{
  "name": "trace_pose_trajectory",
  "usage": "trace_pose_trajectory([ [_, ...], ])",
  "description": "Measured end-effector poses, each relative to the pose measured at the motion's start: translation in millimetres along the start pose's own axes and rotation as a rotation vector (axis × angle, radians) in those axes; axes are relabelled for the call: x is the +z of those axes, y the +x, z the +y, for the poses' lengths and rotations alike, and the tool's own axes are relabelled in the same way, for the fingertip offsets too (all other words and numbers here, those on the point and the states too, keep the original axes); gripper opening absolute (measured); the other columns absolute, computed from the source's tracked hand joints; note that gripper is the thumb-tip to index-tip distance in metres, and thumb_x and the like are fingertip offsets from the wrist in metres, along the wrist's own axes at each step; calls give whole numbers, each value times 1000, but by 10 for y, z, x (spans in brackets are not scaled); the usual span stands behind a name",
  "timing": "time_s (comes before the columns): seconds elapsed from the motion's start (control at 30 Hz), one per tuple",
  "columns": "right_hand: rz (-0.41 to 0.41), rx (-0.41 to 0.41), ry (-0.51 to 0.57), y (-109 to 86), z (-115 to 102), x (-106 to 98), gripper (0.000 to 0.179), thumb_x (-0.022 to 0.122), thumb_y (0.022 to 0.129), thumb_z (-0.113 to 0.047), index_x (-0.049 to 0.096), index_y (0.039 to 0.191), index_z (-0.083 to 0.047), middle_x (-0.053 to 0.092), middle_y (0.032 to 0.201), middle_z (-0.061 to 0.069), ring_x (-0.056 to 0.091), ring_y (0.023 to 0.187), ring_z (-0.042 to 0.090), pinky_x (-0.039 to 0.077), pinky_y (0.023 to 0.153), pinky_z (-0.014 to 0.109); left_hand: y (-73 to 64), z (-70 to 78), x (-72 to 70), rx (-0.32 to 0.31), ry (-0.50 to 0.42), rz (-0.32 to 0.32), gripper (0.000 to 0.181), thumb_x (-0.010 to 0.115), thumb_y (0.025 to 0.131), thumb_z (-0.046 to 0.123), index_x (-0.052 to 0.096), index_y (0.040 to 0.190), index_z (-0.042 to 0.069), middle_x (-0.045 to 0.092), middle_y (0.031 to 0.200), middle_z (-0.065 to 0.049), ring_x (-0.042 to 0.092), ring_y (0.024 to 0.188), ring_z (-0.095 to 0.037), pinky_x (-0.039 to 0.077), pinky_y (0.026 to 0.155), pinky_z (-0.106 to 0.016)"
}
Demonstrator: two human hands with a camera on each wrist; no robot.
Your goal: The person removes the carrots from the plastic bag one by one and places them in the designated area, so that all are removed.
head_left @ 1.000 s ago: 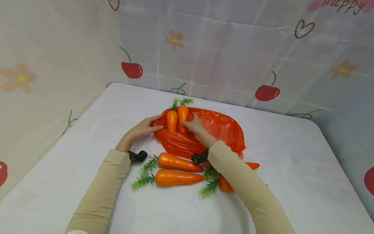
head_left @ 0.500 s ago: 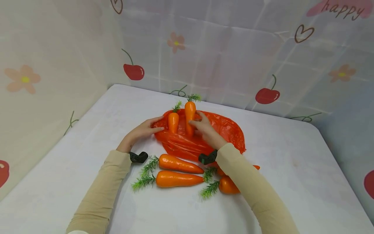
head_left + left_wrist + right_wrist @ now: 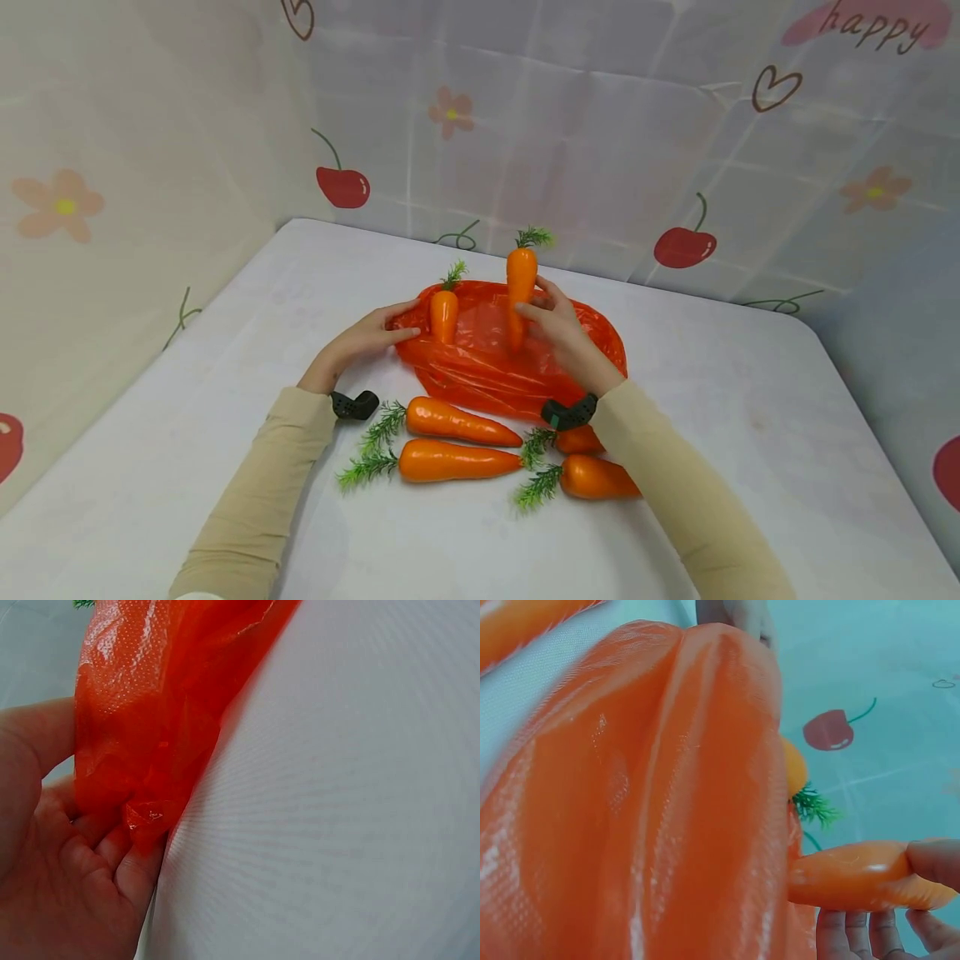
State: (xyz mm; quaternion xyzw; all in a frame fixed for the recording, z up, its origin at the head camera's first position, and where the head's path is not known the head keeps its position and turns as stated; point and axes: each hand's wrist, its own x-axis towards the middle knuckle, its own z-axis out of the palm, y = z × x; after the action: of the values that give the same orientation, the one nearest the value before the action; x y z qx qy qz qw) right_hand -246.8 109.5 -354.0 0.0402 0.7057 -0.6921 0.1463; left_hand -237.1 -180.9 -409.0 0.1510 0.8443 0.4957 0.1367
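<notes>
In the head view a red plastic bag (image 3: 472,371) lies with its mouth spread wide. My left hand (image 3: 363,335) grips its left rim; the left wrist view shows fingers and thumb about the crinkled plastic (image 3: 142,750). My right hand (image 3: 562,327) pinches an orange carrot (image 3: 522,273) with green leaves at the top. This carrot is held upright, its lower part over the bag's mouth. Another carrot (image 3: 444,313) stands inside the bag near my left hand, its leaves poking above the rim. In the right wrist view the fingers hold the carrot (image 3: 847,877) next to the bag.
Several more carrots lie on the white table in front of the bag: an upper left carrot (image 3: 457,420), a lower left carrot (image 3: 453,461), a lower right carrot (image 3: 596,477) and one (image 3: 579,440) partly under my right forearm. A patterned curtain (image 3: 540,167) hangs behind.
My right hand has lifted the carrot it holds upward and moved it right, away from the other carrot in the bag. The left hand stays at the bag's left rim.
</notes>
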Motion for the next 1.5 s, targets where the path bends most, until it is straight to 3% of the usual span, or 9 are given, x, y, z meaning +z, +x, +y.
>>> trace_pose_trajectory([
  [0.37,-44,-21,83,-224,-91,-351,64,56,87,-11,22,141,-24,37,130,11,41,112,26,35,96,42,44,-64,6,-14,-14,11,59,56,88,27,30,140,13,27,142,-12,23,128,-25,18,104,-44],
  [0.47,-60,-40,56,-313,-94,-491,62,55,88,-12,24,141,-23,39,125,9,43,107,23,39,93,36,49,-66,5,-16,-18,9,60,56,88,27,30,140,13,27,142,-12,24,127,-25,18,104,-44],
  [0.67,-107,-75,101,-453,-35,-772,54,56,87,-13,35,136,-20,44,119,5,45,103,19,46,84,25,49,-68,6,-25,-28,11,60,56,88,28,29,140,14,26,142,-12,25,127,-25,19,104,-44],
  [0.87,-87,-146,28,-568,99,-1060,52,57,87,-18,37,135,-17,44,119,2,44,102,17,45,82,21,39,-68,18,-21,-37,6,61,56,87,29,30,140,14,26,143,-11,23,128,-25,18,104,-44],
  [1.23,-45,-214,4,-849,214,-1589,44,53,90,-16,42,132,-16,47,116,-4,44,102,12,42,81,18,17,-47,20,-17,-15,10,61,56,87,30,29,140,13,26,143,-11,22,129,-26,17,105,-45],
  [1.5,-83,-270,-29,-1063,359,-1998,42,48,91,-8,41,133,-14,47,119,-7,45,101,7,43,78,16,25,-46,21,-26,-10,16,61,56,87,30,30,140,14,25,143,-11,22,128,-26,17,104,-45],
])
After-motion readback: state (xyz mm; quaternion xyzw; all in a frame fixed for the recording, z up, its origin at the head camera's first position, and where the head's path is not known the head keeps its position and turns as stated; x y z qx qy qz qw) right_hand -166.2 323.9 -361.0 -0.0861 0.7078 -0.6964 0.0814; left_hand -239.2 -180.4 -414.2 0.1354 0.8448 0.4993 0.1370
